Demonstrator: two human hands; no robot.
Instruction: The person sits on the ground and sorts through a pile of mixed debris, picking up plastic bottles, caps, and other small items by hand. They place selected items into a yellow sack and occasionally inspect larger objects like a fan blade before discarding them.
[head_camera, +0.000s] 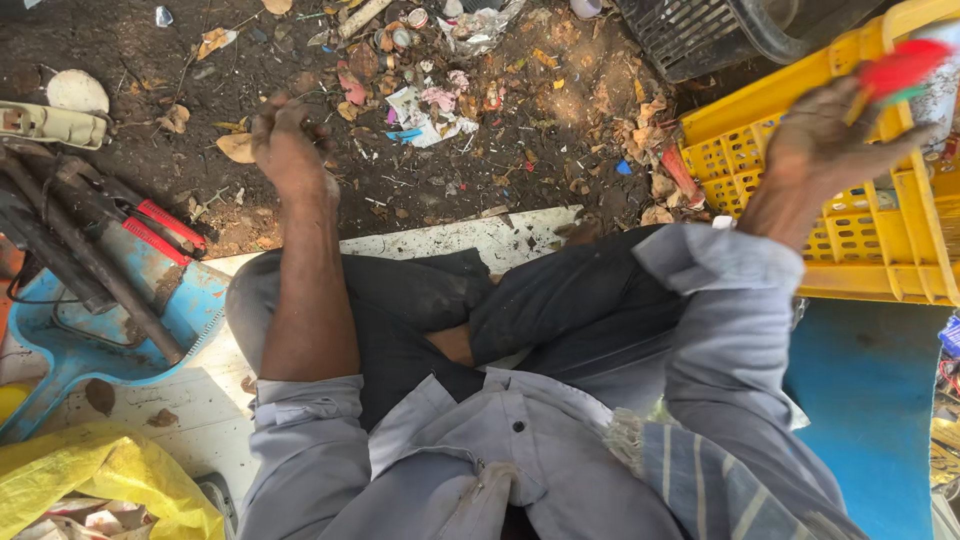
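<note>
Your right hand grips a red-capped bottle over the yellow crate; you seem to be sorting it in, so release needs aim. Your left hand rests curled, empty, on dirt beside scattered litter.

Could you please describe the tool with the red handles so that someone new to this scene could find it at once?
Start at the blue plastic piece on the left edge, beside the person's knee. Dark metal bars lie across it, and the red-handled tool rests among them. Its two bright red grips set it apart from the dull, dark metal around it.
</note>
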